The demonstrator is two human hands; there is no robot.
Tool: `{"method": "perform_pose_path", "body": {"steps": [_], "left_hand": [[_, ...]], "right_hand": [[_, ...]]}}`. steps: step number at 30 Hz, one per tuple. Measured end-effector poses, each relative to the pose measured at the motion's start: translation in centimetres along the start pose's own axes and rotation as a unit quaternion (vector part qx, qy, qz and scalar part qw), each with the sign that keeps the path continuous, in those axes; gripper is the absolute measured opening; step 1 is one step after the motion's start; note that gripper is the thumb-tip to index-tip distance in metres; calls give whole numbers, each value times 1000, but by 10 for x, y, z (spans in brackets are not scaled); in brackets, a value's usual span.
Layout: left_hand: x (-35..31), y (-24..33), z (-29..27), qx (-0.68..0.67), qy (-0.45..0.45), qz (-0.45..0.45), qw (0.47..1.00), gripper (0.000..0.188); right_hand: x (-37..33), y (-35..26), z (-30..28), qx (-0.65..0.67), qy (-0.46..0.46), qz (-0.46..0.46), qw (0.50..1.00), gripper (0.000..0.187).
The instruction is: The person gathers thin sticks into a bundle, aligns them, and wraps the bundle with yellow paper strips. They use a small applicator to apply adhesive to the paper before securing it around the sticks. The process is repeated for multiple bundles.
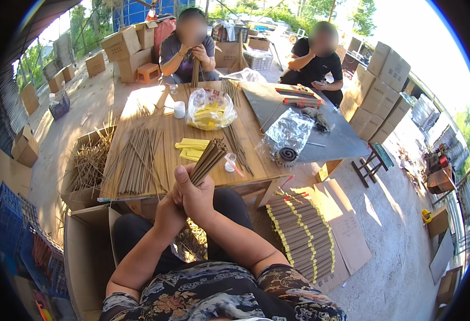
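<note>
My right hand point(197, 199) is wrapped round a bundle of brown incense sticks point(208, 162), held tilted with its top ends pointing away over the table's near edge. My left hand point(169, 213) closes round the bundle's lower part, pressed against the right hand; the lower ends are hidden by the hands. Just beyond lie yellow paper strips point(192, 144). A small white cup point(230, 162) with a pinkish stick leaning in it stands right of the bundle. Many loose incense sticks point(134, 166) are spread on the wooden table point(162, 115) to the left.
A clear plastic bag of yellow paper point(211, 109) and a white jar point(179, 109) stand farther back. Two people sit opposite. Boxes of sticks point(89, 160) stand at left. Finished-looking yellow-banded bundles point(302, 232) lie on cardboard at lower right. A dark tabletop point(320, 144) adjoins the table.
</note>
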State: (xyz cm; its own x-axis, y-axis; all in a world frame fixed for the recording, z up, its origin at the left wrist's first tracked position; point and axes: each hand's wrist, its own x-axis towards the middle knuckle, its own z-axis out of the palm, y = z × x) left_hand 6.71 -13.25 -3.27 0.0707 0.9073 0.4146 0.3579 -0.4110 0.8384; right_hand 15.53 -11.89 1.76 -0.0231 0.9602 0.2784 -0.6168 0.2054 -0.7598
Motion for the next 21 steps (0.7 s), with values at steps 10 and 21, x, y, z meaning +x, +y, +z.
{"method": "perform_pose_path", "body": {"steps": [10,21], "left_hand": [[3,-3,-16,-38,-114,-45,992,13],[94,-48,10,-102,16,54,993,16]], "right_hand": [[0,-6,1,14,-47,29,998,26],[80,-14,19,-219,-132,-115,960,23]]}}
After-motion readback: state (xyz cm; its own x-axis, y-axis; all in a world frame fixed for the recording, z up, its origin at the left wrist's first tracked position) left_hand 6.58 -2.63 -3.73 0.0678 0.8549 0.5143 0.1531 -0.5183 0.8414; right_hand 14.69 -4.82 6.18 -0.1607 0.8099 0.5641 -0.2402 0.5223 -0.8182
